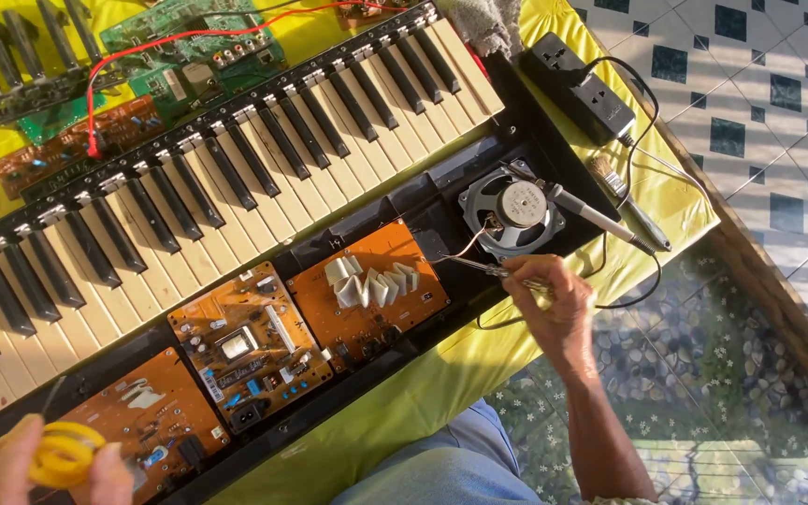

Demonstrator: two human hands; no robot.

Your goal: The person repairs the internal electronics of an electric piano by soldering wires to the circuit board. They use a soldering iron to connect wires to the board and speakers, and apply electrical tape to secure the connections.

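Note:
My right hand (554,299) grips thin metal tweezers (479,266) whose tips point left at the wires beside the round grey speaker (513,215) in the open black keyboard case (441,182). A soldering iron (596,217) lies across the speaker, untouched. At the bottom left, my left hand (2,472) holds a yellow spool of solder wire (63,454) over the leftmost orange circuit board (147,411).
The row of keys (236,178) runs diagonally above two more orange boards (250,346) (367,285). Green and brown boards (189,47) and loose black keys (21,56) lie at the top left. A black power strip (582,84) and a brush (628,201) sit on the yellow cloth (423,383).

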